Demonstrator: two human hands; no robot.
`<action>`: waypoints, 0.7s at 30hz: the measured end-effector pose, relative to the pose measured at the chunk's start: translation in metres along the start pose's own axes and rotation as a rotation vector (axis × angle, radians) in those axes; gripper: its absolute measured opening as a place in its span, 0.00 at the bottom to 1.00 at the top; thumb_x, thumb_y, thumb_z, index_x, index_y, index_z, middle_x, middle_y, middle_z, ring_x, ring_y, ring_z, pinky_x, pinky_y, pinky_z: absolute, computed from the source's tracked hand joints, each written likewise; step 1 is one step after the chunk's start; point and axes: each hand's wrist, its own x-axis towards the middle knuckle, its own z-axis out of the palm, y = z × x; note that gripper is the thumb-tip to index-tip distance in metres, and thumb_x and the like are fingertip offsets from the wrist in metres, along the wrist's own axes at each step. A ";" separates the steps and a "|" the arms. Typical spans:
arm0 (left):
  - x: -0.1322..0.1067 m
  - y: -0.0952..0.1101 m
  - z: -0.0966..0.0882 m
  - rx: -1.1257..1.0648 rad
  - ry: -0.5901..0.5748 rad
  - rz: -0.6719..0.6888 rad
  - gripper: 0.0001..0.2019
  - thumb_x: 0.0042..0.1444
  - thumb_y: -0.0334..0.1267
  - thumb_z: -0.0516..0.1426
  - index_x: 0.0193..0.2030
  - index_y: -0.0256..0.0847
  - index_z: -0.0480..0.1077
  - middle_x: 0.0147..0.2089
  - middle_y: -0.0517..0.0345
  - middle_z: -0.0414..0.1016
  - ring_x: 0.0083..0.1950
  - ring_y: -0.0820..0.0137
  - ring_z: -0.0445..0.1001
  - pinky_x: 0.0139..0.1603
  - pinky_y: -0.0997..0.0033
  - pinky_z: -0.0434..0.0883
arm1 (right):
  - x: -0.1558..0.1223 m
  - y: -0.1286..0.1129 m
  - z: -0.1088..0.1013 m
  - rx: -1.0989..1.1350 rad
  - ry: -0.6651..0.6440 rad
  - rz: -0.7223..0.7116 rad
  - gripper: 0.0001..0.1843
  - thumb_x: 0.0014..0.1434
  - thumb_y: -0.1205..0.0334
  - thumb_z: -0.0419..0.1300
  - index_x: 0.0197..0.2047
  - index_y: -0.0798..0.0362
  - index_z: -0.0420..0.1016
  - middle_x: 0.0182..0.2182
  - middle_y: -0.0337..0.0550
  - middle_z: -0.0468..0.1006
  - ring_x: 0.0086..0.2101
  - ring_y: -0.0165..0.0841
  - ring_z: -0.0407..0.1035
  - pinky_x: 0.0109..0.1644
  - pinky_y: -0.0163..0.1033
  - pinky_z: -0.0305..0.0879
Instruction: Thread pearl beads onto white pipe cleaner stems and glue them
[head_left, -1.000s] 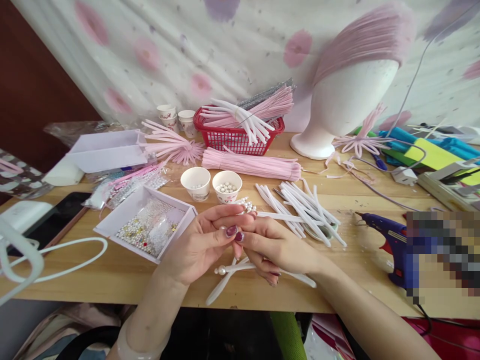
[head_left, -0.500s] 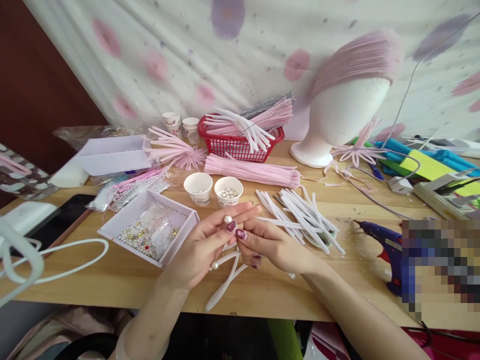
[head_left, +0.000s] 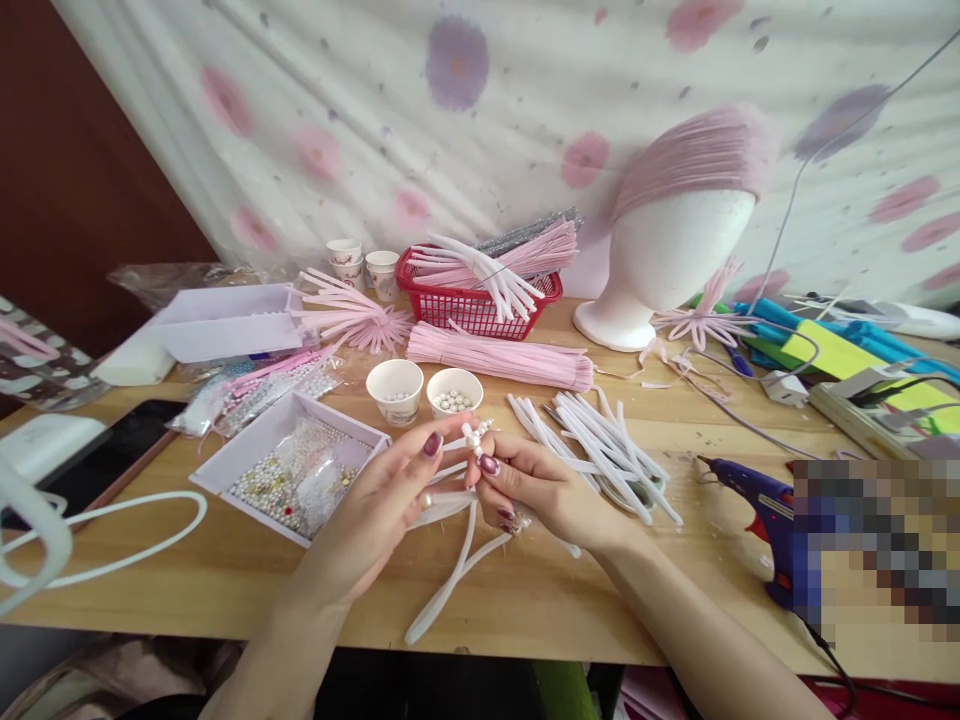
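**Item:** white stem piece (head_left: pixel 450 585), several chenille strands joined and tipped with a pearl cluster (head_left: pixel 474 436).

**Position:** over the near part of the table (head_left: pixel 150 590), between the two hands.

**Long axis:** from 7 o'clock (loose tails trailing toward the table edge) up to 12 o'clock, with the pearls uppermost.

**Right hand** (head_left: pixel 540 490): thumb and forefinger are pressed together on the strands just under the pearls. The cluster sits at 11 o'clock from that pinch, touching it. This is the hand nearer the pearls.

**Left hand** (head_left: pixel 375 515): fingers are stretched out beneath the strands and the thumb is lifted clear. Whether the fingers clamp anything cannot be told. The pearls lie at 2 o'clock from its palm.

**Surroundings:**
- cup of pearls (head_left: pixel 454 392), just beyond the hands at 12 o'clock
- second cup (head_left: pixel 394 390), beside it at 11
- bead box (head_left: pixel 292 470), at 9
- loose white stems (head_left: pixel 600 445), at 2
- glue gun (head_left: pixel 750 490), at 3, well apart
- pink stem bundle (head_left: pixel 499 355) and red basket (head_left: pixel 472 305), farther back at 12
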 end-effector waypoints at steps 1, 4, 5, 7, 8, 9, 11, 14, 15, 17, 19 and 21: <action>-0.004 0.003 -0.004 0.083 0.023 -0.008 0.20 0.60 0.53 0.67 0.56 0.50 0.81 0.63 0.51 0.78 0.58 0.60 0.78 0.54 0.66 0.78 | 0.000 0.000 0.000 0.011 0.027 -0.022 0.17 0.68 0.48 0.65 0.40 0.54 0.73 0.26 0.31 0.67 0.22 0.25 0.60 0.30 0.35 0.57; -0.012 0.011 -0.013 0.275 0.063 -0.007 0.18 0.59 0.46 0.68 0.55 0.47 0.79 0.51 0.52 0.83 0.46 0.64 0.83 0.47 0.67 0.81 | 0.002 0.001 -0.001 0.034 0.118 -0.045 0.17 0.65 0.48 0.69 0.40 0.54 0.75 0.32 0.35 0.72 0.23 0.23 0.62 0.28 0.34 0.56; -0.013 0.013 -0.014 0.309 0.076 0.013 0.16 0.59 0.44 0.68 0.53 0.46 0.79 0.47 0.54 0.84 0.42 0.66 0.83 0.46 0.68 0.81 | 0.002 0.002 -0.002 0.029 0.139 -0.034 0.18 0.65 0.47 0.69 0.41 0.54 0.75 0.30 0.34 0.72 0.23 0.23 0.62 0.27 0.33 0.55; -0.010 0.018 -0.014 0.357 0.092 0.073 0.13 0.59 0.41 0.68 0.50 0.44 0.78 0.43 0.56 0.85 0.41 0.67 0.84 0.46 0.69 0.81 | 0.002 0.004 -0.002 -0.006 0.150 0.003 0.19 0.65 0.45 0.68 0.44 0.53 0.74 0.25 0.31 0.70 0.21 0.24 0.60 0.25 0.32 0.53; -0.008 0.021 -0.013 0.383 0.090 0.093 0.13 0.59 0.40 0.68 0.49 0.44 0.77 0.44 0.55 0.85 0.42 0.66 0.84 0.46 0.69 0.81 | 0.002 0.005 -0.002 -0.030 0.144 0.024 0.19 0.66 0.44 0.67 0.44 0.52 0.73 0.23 0.30 0.70 0.20 0.24 0.60 0.23 0.32 0.53; -0.005 0.024 -0.011 0.416 0.086 0.102 0.13 0.58 0.39 0.67 0.49 0.43 0.77 0.44 0.55 0.86 0.43 0.66 0.85 0.45 0.69 0.81 | 0.003 0.006 -0.001 -0.053 0.134 0.041 0.20 0.66 0.43 0.66 0.44 0.52 0.72 0.23 0.30 0.70 0.19 0.24 0.60 0.22 0.32 0.52; 0.001 0.029 -0.006 0.495 0.083 0.108 0.12 0.57 0.37 0.66 0.48 0.42 0.76 0.43 0.55 0.87 0.42 0.65 0.85 0.45 0.69 0.81 | 0.003 0.007 0.000 -0.094 0.118 0.063 0.22 0.66 0.40 0.64 0.43 0.52 0.69 0.27 0.33 0.74 0.18 0.23 0.61 0.20 0.31 0.50; 0.006 0.034 -0.002 0.581 0.092 0.134 0.12 0.56 0.37 0.67 0.46 0.42 0.76 0.41 0.55 0.87 0.41 0.65 0.85 0.45 0.67 0.81 | 0.003 0.005 0.003 -0.129 0.113 0.058 0.23 0.67 0.39 0.62 0.42 0.52 0.68 0.27 0.32 0.71 0.19 0.22 0.56 0.21 0.32 0.47; 0.007 0.035 -0.002 0.592 0.101 0.150 0.12 0.55 0.37 0.67 0.46 0.42 0.76 0.40 0.55 0.87 0.41 0.64 0.85 0.45 0.67 0.81 | 0.003 0.004 0.004 -0.142 0.114 0.047 0.23 0.67 0.39 0.62 0.41 0.52 0.69 0.25 0.31 0.68 0.19 0.23 0.53 0.21 0.32 0.46; 0.008 0.034 -0.002 0.606 0.132 0.185 0.12 0.54 0.38 0.69 0.44 0.43 0.77 0.41 0.56 0.87 0.42 0.64 0.85 0.43 0.67 0.81 | 0.002 0.001 0.007 -0.151 0.119 0.027 0.23 0.67 0.39 0.63 0.39 0.53 0.70 0.23 0.28 0.61 0.21 0.24 0.48 0.22 0.33 0.44; 0.009 0.031 -0.003 0.610 0.155 0.222 0.11 0.53 0.40 0.70 0.42 0.44 0.77 0.41 0.57 0.86 0.42 0.64 0.84 0.43 0.68 0.81 | 0.001 0.000 0.009 -0.140 0.114 0.015 0.23 0.66 0.40 0.64 0.38 0.53 0.71 0.23 0.28 0.58 0.22 0.25 0.47 0.22 0.34 0.44; 0.010 0.027 -0.002 0.598 0.146 0.241 0.09 0.54 0.40 0.70 0.41 0.45 0.77 0.40 0.58 0.85 0.42 0.65 0.84 0.43 0.69 0.81 | 0.001 0.000 0.010 -0.131 0.105 0.005 0.23 0.66 0.40 0.65 0.38 0.53 0.71 0.24 0.29 0.58 0.22 0.25 0.48 0.24 0.34 0.45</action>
